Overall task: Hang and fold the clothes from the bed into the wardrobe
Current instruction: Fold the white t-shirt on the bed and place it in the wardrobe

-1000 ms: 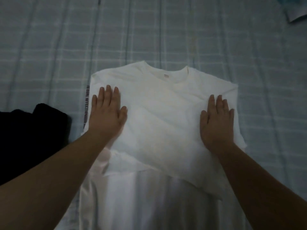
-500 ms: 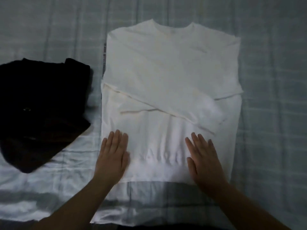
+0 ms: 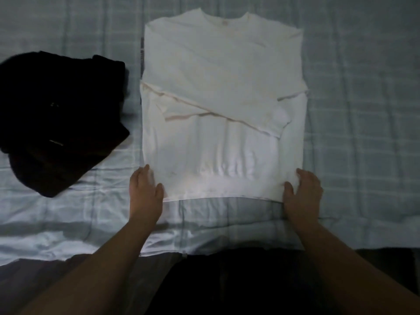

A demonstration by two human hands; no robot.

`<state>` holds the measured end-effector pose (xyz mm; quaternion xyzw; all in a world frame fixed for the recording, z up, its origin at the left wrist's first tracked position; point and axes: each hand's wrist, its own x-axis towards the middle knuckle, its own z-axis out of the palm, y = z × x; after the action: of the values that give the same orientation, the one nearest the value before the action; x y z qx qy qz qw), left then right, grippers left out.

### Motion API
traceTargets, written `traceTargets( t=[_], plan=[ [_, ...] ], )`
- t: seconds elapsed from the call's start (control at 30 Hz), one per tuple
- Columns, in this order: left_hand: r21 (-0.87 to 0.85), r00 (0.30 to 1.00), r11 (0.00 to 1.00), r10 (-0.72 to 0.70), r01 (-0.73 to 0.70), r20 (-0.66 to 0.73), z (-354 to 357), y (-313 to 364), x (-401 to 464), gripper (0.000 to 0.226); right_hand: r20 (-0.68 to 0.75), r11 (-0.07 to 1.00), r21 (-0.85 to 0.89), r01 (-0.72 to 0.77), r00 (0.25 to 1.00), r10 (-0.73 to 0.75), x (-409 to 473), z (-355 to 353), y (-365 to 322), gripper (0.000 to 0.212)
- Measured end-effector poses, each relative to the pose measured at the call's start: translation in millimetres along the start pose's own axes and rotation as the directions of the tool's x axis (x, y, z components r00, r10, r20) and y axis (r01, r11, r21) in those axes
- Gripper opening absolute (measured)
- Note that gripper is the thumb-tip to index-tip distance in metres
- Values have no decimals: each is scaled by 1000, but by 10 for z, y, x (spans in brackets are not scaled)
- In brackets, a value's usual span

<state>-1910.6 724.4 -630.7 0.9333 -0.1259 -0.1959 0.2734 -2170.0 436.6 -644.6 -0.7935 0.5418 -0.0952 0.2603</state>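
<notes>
The white shirt (image 3: 222,105) lay flat on the bed (image 3: 363,110), collar at the far end and hem toward the person, with both sleeves folded inward and crossed over the chest so that the sides formed two nearly straight, parallel edges. The left hand (image 3: 145,192) was at the near left corner of the hem, thumb lying on top of the fabric and fingers curled at the edge; the right hand (image 3: 302,192) gripped the near right corner the same way, thumb on top. Whether the fingers had passed beneath the cloth could not be confirmed at either corner. The hem edge ran almost straight between the two hands, with small gathers just above it. The shirt's fabric appeared soft and thin, showing lengthwise creases across the lower panel and visible seam lines along the folded sleeves. A dark garment (image 3: 56,114) lay in a rumpled, roughly folded heap to the left, just beside the shirt's left edge but apart from it. The bed cover was pale with a faint checked pattern and was wrinkled along the near side. Open bedding extended to the right of the shirt and in a strip between the hem and the bed's near edge.
</notes>
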Motion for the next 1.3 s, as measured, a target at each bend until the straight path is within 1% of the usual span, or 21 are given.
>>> traceTargets(
  t=[0.03,0.07,0.1,0.17,0.23,0.27,0.3,0.33,0.4,0.43,0.47,0.53,0.63,0.73,0.83,0.93,1.0,1.07,1.13,1.23,1.3],
  plan=[
    [-119,987,981,-158,155,-16,-26,35,-45,57,27,992,68,-102,995,100,-20,-26,0,53],
    [-190,965,948,-263,257,-9,-38,36,-65,57,57,975,126,-182,983,176,-33,-44,-21,53],
    [-212,945,922,-327,325,25,-60,36,-63,55,84,956,157,-248,968,237,-39,-68,-66,53],
    [-164,911,896,-404,413,86,-118,29,-33,45,124,927,153,-343,937,326,-16,-93,-140,50],
    [-154,891,879,-431,450,143,-172,15,-13,32,149,896,141,-422,903,402,10,-138,-233,42],
    [-196,884,865,-431,462,183,-204,5,-19,28,165,880,155,-448,890,424,4,-168,-267,41],
    [-291,874,827,-428,482,231,-232,-18,-35,27,178,869,179,-462,884,433,-10,-205,-293,40],
    [-410,855,751,-433,518,286,-275,-29,-48,26,185,855,218,-471,880,438,-31,-242,-309,36],
    [-608,808,535,-437,587,395,-374,-20,-86,27,197,829,310,-464,885,422,-88,-337,-335,29],
    [-665,795,446,-427,599,430,-439,1,-115,27,204,813,356,-461,887,414,-123,-384,-336,28],
    [-694,793,399,-414,600,448,-496,21,-147,27,209,794,396,-462,887,412,-158,-442,-345,28],
    [-716,811,396,-388,575,437,-613,72,-224,28,221,732,475,-488,871,438,-238,-565,-331,33],
    [-744,855,432,-345,510,386,-805,178,-371,42,265,635,603,-482,873,410,-355,-786,-307,48],
    [-722,873,491,-304,487,383,-1010,251,-553,48,278,592,648,-480,872,404,-461,-969,-262,41],
    [-711,881,521,-311,472,357,-1157,240,-758,39,263,592,634,-497,859,440,-634,-1168,-330,30],
    [-691,890,562,-318,455,328,-1253,217,-975,31,288,623,604,-497,865,411,-847,-1319,-306,33],
    [-687,900,581,-293,436,322,-1284,167,-1094,26,313,632,590,-502,864,395,-956,-1382,-263,32],
    [-711,903,558,-243,429,354,-1310,150,-1181,15,371,577,624,-527,849,375,-1025,-1439,-247,28],
    [-707,894,550,-220,444,390,-1332,169,-1178,12,439,529,648,-548,836,329,-1016,-1478,-247,21],
    [-688,878,555,-199,468,436,-1365,231,-996,23,482,516,650,-558,828,287,-841,-1551,-302,20],
    [-697,869,530,-192,483,456,-1430,291,-815,39,491,510,658,-554,829,267,-649,-1619,-357,30]
  ],
)
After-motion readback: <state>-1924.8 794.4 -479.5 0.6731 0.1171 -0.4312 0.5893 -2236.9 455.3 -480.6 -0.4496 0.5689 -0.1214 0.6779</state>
